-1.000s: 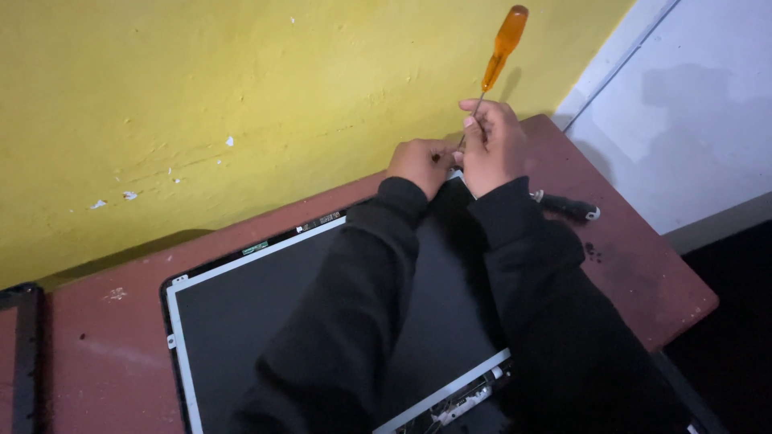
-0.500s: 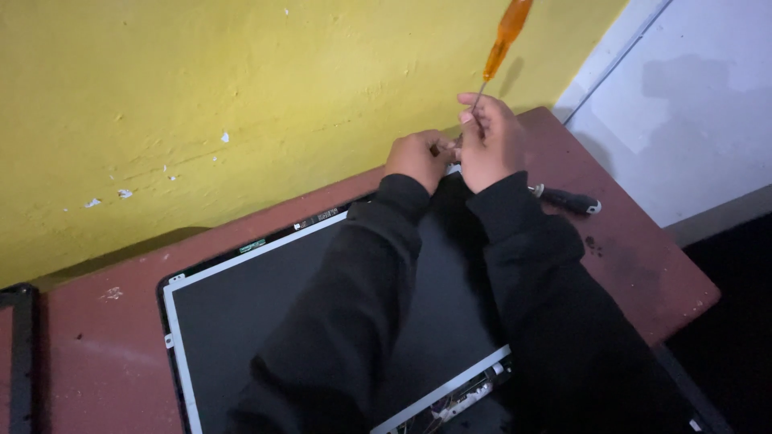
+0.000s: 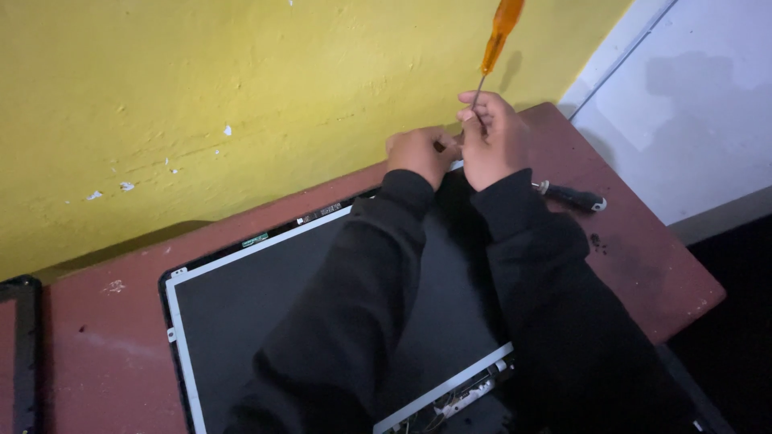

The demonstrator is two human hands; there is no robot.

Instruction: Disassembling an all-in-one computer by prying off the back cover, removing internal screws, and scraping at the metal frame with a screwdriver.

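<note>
Orange-handled screwdriver (image 3: 500, 32) stands upright, pinched in the right hand (image 3: 492, 145); the left hand (image 3: 418, 153), fingers curled, steadies the bare display panel's (image 3: 241, 305) corner on the red desk (image 3: 635, 265).

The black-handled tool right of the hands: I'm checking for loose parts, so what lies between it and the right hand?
In the head view, only bare reddish table lies between the black-handled tool and the right hand.

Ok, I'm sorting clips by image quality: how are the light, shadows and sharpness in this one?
Head view: dim, uneven light; the yellow wall is brightest, the lower right corner nearly black. The orange-handled screwdriver in the right hand casts a soft shadow on the wall. Black sleeves lose detail against the dark screen panel. Slightly soft, no strong glare.
</note>
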